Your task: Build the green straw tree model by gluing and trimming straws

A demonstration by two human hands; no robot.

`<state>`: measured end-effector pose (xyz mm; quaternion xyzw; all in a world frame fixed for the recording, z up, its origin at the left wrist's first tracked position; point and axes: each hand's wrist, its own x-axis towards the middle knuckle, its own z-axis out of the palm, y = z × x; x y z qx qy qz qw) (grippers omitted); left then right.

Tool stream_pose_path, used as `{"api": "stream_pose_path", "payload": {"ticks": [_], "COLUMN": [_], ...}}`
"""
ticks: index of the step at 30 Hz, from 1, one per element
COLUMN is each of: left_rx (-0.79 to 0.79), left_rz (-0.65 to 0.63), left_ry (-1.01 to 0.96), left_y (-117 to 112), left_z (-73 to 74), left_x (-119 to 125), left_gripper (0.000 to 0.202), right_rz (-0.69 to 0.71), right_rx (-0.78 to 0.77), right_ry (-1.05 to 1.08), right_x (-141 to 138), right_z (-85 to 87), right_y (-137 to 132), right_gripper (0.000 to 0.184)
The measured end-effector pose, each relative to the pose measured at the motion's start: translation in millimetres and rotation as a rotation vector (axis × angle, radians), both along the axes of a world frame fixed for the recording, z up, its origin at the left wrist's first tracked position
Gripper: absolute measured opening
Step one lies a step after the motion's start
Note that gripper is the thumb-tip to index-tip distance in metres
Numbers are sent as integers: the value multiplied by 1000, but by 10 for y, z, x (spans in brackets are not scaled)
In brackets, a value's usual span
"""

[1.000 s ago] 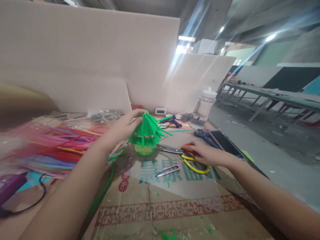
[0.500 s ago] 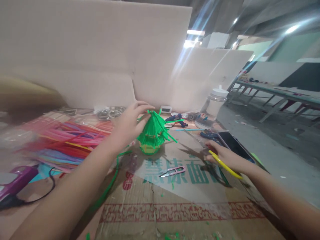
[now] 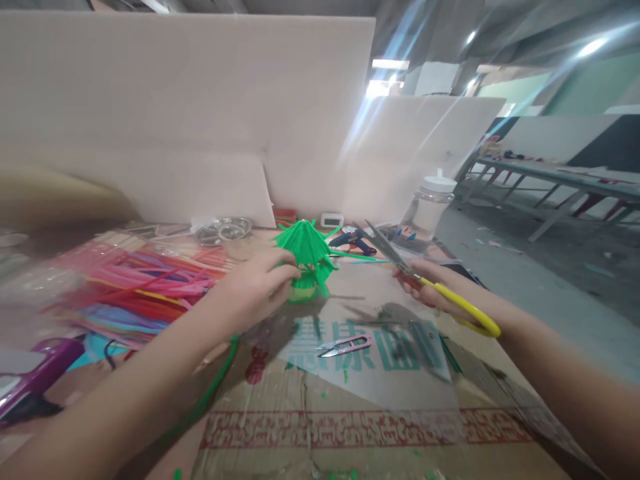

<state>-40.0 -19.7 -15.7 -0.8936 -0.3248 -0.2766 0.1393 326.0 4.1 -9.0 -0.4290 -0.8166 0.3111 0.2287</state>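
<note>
A small tiered model (image 3: 306,243) of green pipe cleaners, shaped like a pagoda, stands at the middle of the work surface. Loose green ends stick out from its roof to the right. My left hand (image 3: 270,277) is closed on the model's left side, below the top roof; its fingertips are partly hidden. In my right hand (image 3: 433,283) is a pair of scissors (image 3: 463,307) with yellow handles, its blades pointing up and left, apart from the model. Thread snips (image 3: 345,346) with a pink handle lie in front of the model.
Bundles of coloured pipe cleaners (image 3: 150,280) lie left, near a purple tool (image 3: 43,373). Behind are a blue glue gun (image 3: 350,241), a small white clock (image 3: 332,220) and a clear bottle (image 3: 434,207). Cardboard (image 3: 260,427) covers the front; white boards (image 3: 200,100) rise behind.
My left hand has moved down from the model's top to its side, and the model has tilted slightly. My right hand has lifted the scissors, their blades now raised.
</note>
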Motion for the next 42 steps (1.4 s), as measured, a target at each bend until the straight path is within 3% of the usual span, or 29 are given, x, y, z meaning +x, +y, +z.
{"api": "stream_pose_path", "payload": {"ticks": [3,7,11,15,20,29,42], "left_rx": [-76,-160,-453,-647,-585,-516,-468], "left_rz": [27,231,134,30,31,49,74], "left_ry": [-100,-405,-468,-511,-585,-491,-435], "left_y": [11,212,544,704,665,563,523], "left_z": [55,192,241,138,53,165,192], "left_x": [-152,-168,-108,-85,-94,-18,16], "left_gripper": [20,30,47,55,53,46,46], "right_rz": [157,329,426,480,500,374,511], "right_rx": [-85,-153,-139,-121,-140,-205,-144], "right_ry": [-82,-216,-328,-384,-390,-523,-472], "right_x": [-45,-158,-249,-322,-409,-401,-599], "right_z": [121,249,304,290,303,640,444], "right_y": [-32,44,219,337,286,134,352], "right_gripper": [50,57,56,51,56,54,44]}}
